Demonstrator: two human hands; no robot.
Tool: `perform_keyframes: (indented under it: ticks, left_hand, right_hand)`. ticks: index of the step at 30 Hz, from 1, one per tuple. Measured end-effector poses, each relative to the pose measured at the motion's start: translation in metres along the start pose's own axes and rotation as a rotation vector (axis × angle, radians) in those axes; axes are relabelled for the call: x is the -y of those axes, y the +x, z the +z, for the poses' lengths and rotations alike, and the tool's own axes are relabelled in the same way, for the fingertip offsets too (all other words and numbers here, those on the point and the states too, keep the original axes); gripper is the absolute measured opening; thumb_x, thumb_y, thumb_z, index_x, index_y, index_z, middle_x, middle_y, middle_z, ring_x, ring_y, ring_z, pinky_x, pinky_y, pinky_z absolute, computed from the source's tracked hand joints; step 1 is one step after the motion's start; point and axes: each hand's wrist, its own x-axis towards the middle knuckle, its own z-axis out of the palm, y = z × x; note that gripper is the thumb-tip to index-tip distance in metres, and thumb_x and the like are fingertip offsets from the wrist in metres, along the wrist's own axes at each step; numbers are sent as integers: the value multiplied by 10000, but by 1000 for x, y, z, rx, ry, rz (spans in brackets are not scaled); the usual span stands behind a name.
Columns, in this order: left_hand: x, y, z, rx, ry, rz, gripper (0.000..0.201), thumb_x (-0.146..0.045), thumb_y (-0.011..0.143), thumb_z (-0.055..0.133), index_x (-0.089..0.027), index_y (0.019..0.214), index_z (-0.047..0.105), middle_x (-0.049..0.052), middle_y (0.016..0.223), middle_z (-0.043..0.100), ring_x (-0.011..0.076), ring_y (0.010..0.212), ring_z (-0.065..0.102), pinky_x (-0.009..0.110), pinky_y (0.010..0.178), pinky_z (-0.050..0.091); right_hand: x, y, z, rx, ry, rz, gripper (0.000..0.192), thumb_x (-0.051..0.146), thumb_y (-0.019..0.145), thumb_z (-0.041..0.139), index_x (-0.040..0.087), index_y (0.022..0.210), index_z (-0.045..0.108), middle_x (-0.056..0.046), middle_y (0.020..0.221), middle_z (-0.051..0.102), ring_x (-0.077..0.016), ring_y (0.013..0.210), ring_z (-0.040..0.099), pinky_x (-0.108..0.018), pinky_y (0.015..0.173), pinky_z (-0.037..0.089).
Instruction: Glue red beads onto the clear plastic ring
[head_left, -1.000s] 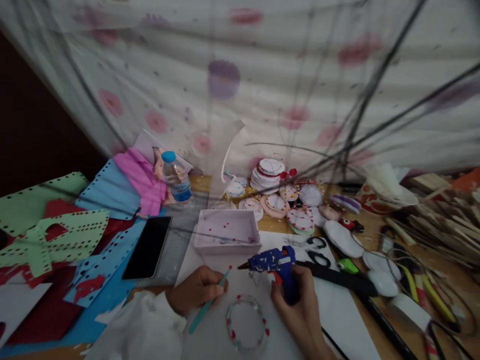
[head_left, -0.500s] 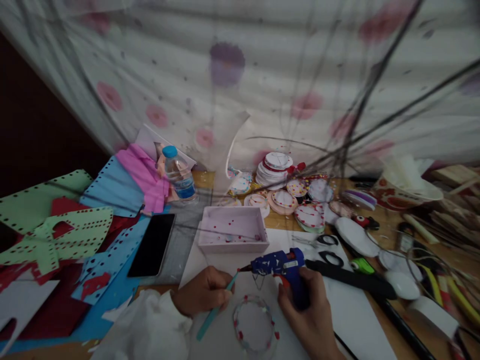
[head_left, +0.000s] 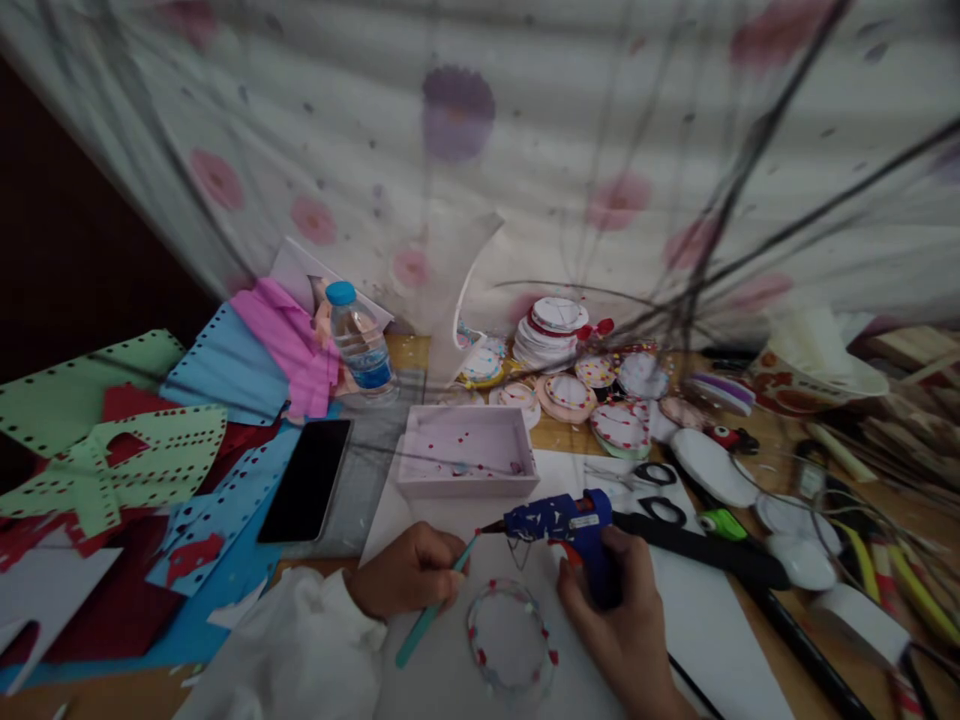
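Observation:
My left hand (head_left: pixel 409 582) grips a thin teal stick (head_left: pixel 430 612), its tip raised to the nozzle of a blue glue gun (head_left: pixel 561 526). My right hand (head_left: pixel 619 625) holds that glue gun by its handle, nozzle pointing left. Between the hands, on a white sheet (head_left: pixel 697 630), lies a clear ring (head_left: pixel 511 636) dotted with small red beads. A shallow pink tray (head_left: pixel 466 453) with scattered red beads sits just beyond the glue gun.
A black phone (head_left: pixel 306 493) and a water bottle (head_left: pixel 359 347) lie to the left, among perforated coloured foam sheets (head_left: pixel 112 460). Stacks of decorated discs (head_left: pixel 570 370), scissors (head_left: pixel 649 490), pens and cables crowd the right. A flowered curtain (head_left: pixel 480 150) hangs behind.
The teal stick's tip has come up against the glue gun nozzle. The view has shifted slightly; both hands stay over the white sheet.

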Motion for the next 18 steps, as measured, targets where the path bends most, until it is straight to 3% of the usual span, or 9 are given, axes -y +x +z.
perform_keyframes:
  ticks: [18]
  left_hand:
    - [-1,-4,1,1,-30,-79,530,-459,808,550,-163,387,421,-11,448,386,89,457,373,229,443,290]
  right_hand:
    - [-3,0,1,-25,2,-25,338,434,725,611,217,941,469,-1,778,531,-154,639,515,-282,590,458]
